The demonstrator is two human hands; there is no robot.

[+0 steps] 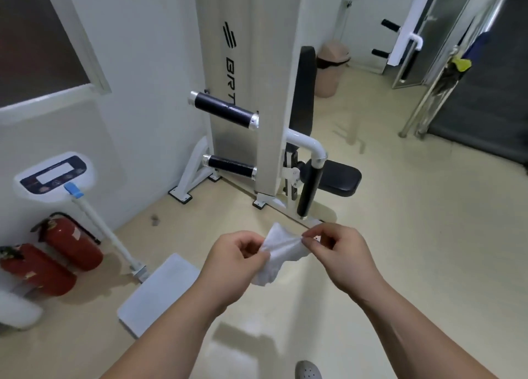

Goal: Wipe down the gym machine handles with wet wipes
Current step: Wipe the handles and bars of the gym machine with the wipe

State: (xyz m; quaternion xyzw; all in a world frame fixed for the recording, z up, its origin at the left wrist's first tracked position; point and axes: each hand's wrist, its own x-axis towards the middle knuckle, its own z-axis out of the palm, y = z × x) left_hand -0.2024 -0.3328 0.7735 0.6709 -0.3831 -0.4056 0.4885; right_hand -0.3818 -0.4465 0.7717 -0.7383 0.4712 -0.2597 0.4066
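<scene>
Holding white wet wipe (pixel 281 252) in front of body, above floor: left hand (pixel 231 261) grips lower end, right hand (pixel 340 252) pinches upper edge | wipe stretched between hands | gym machine (pixel 251 92) ahead; black handles (pixel 225 109) untouched | fire extinguishers (pixel 71 245) at left.

Two bare hands are picked out now, the left hand (pixel 231 260) and the right hand (pixel 343 252). The left forearm (pixel 171 341) and right forearm (pixel 423 333) are seen uncovered down to the frame's bottom edge. Below, the rounded toe of a grey shoe (pixel 308 370), dotted with small holes, is glimpsed.
</scene>
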